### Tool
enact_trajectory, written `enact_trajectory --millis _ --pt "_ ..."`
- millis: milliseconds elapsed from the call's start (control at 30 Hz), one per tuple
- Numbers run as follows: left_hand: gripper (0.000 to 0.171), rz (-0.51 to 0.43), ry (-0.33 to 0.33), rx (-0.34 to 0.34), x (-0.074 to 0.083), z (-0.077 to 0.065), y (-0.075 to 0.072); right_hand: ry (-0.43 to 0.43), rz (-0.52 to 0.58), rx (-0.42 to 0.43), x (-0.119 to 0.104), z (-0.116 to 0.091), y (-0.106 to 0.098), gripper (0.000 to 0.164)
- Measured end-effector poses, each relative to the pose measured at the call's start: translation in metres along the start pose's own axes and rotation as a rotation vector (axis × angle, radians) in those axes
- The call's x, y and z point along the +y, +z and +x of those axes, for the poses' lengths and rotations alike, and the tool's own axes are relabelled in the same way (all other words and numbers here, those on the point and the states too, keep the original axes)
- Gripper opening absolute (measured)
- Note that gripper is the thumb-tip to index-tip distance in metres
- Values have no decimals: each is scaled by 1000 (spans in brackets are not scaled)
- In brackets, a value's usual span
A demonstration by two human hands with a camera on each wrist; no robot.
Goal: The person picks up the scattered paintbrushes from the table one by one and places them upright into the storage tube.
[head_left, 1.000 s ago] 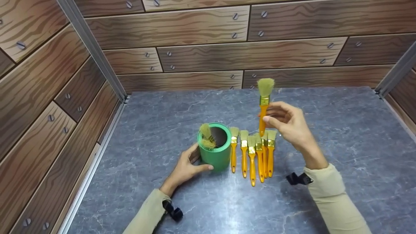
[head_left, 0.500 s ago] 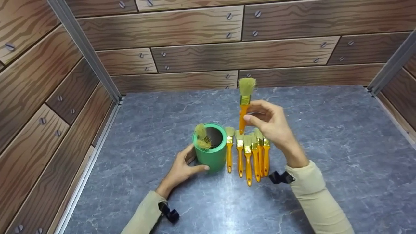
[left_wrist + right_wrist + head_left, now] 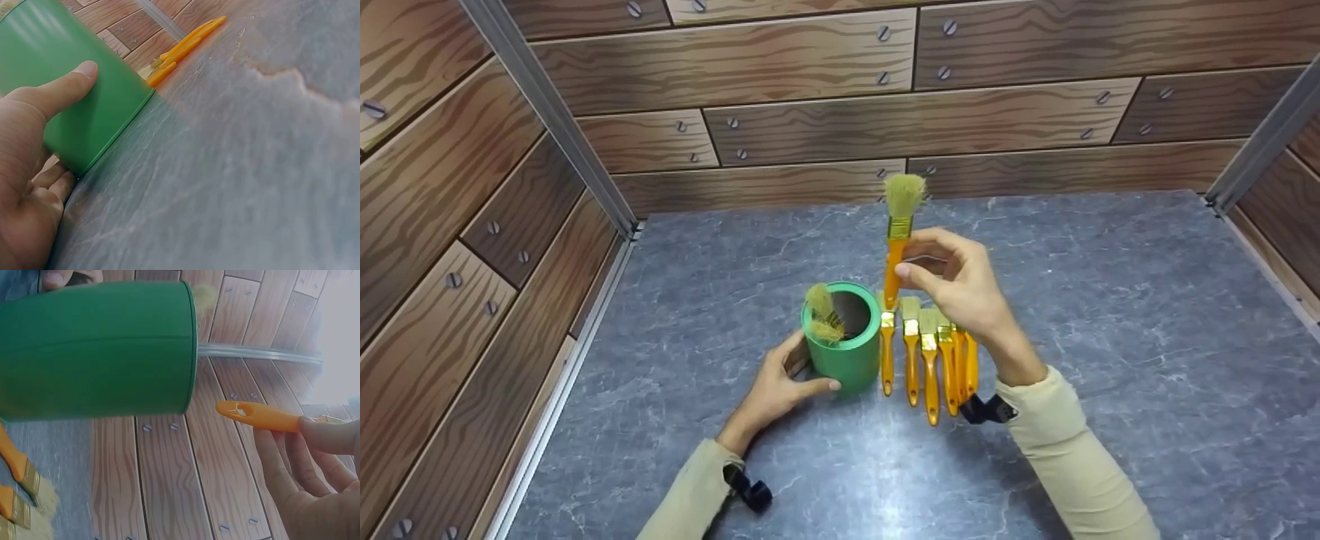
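My left hand holds the green can from its left side, thumb on the front and fingers behind. Inside the can's left side stand brushes, their pale bristles showing above the rim. Between thumb and fingers, my right hand pinches a paintbrush by its orange handle, bristles up. That brush is upright, to the right of the can and above the table. In the right wrist view the tip of its handle points toward the can's rim, apart from it.
Several orange-handled paintbrushes lie side by side on the grey marbled table, just right of the can, bristles away from me. My right wrist partly covers the rightmost ones. Wood-patterned walls with metal corner posts enclose the back and sides.
My right hand has carried the upright paintbrush leftward, from above the right end of the row to near the can. The left hand stays at the can; the view has shifted slightly.
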State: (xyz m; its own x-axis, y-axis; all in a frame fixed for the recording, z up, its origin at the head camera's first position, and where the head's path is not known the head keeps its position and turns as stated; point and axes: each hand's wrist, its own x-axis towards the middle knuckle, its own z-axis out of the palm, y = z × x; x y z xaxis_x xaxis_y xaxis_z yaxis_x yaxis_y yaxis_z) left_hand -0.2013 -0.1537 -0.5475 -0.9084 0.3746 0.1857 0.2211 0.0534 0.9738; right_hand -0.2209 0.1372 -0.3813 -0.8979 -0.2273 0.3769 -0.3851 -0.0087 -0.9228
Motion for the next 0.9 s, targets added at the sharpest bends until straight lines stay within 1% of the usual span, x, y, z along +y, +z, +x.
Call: enact_trajectory --millis 100,300,433,633,767,900 --pt "98 0 3 -1 1 1 0 -17 -5 -11 2 1 6 25" --pt "99 3 -29 4 1 1 0 -44 1 -45 10 0 16 26" --pt "99 -1 -27 7 1 1 1 -34 -11 -68 15 -2 22 23" --pt "100 -7 -6 10 1 2 0 -14 -76 -106 25 -2 32 23" --pt "101 -6 -2 3 0 2 1 -16 -100 -93 31 -3 36 24" --pt "101 -20 2 4 -1 2 1 -42 -67 -54 34 -3 38 26"
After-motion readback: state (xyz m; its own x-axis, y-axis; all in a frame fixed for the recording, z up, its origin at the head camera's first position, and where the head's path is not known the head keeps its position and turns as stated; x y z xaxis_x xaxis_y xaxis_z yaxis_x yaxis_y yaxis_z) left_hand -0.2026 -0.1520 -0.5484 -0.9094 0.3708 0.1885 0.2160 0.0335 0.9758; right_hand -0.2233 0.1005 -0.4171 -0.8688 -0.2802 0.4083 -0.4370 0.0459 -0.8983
